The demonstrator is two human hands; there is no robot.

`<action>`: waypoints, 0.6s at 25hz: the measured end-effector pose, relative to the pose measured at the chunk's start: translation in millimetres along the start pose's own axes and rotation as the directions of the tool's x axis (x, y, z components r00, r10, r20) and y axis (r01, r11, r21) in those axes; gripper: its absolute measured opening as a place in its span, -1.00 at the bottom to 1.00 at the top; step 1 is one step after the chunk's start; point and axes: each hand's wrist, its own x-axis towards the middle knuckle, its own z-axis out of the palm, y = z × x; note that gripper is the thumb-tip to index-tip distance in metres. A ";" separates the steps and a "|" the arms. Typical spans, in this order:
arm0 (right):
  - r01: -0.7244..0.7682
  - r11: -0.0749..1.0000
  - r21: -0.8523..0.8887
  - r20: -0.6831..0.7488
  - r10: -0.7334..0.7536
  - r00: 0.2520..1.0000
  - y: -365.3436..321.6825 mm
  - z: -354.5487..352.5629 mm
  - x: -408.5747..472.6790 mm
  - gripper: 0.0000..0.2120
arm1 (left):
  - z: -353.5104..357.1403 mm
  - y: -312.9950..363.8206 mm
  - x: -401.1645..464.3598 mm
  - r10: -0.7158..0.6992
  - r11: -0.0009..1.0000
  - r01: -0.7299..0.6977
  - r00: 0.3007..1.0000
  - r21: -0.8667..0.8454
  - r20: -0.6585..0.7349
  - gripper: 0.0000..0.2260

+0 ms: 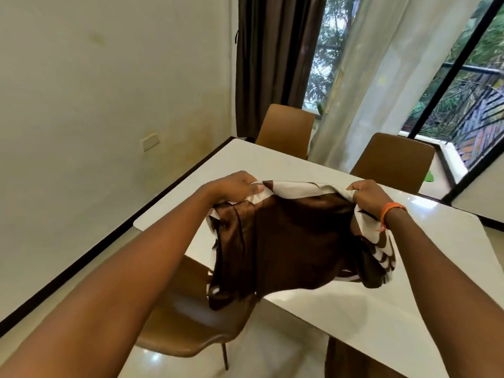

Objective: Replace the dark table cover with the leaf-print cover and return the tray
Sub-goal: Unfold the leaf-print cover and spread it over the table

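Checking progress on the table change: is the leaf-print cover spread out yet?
Not yet. The leaf-print cover hangs bunched between the left hand and right hand, above the bare white table.

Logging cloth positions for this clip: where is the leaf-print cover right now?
In the head view, centre frame, the leaf-print cover hangs bunched above the white table, its top edge gripped by the left hand and right hand.

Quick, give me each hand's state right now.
Left hand: closed, gripping the upper edge of the cover, held up above the table.
Right hand: closed, gripping the same edge of the cover.
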 end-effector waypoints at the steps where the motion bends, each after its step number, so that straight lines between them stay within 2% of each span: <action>1: -0.016 0.998 -0.053 0.032 0.018 0.999 4.1 -0.5 9.3 -0.77 | -4.9 -1.7 7.8 -0.011 0.999 0.009 0.997 0.031 0.070 -0.73; 5: -0.072 0.967 -0.244 0.239 0.132 0.962 24.6 11.3 76.9 -0.80 | -12.8 -18.4 80.7 -0.056 0.972 0.017 0.985 0.233 0.163 -0.74; 7: -0.127 0.949 -0.287 0.180 0.184 0.966 42.2 30.2 101.4 -0.78 | -3.9 -31.4 118.0 -0.047 0.928 0.017 0.996 0.372 0.072 -0.78; 9: -0.216 0.875 -0.434 0.012 0.245 0.969 69.1 56.3 124.2 -0.59 | 12.2 -49.7 161.3 -0.084 0.870 0.129 0.990 0.476 -0.114 -0.73; 10: -0.239 0.840 -0.487 -0.037 0.254 0.967 83.0 75.0 125.9 -0.52 | 27.0 -63.9 172.8 -0.112 0.843 0.180 0.981 0.507 -0.161 -0.69; 11: -0.214 0.839 -0.500 -0.065 0.210 0.976 90.7 93.0 120.1 -0.52 | 40.9 -78.1 173.9 -0.108 0.824 0.183 0.980 0.536 -0.169 -0.64; 12: -0.138 0.860 -0.492 -0.024 0.145 0.989 99.3 113.9 120.3 -0.57 | 58.1 -93.5 179.3 -0.097 0.809 0.162 0.985 0.565 -0.144 -0.61; 15: 0.129 0.911 -0.392 0.262 -0.024 0.965 112.2 177.5 98.8 -0.71 | 114.0 -138.3 169.9 -0.046 0.761 0.042 0.999 0.648 -0.011 -0.61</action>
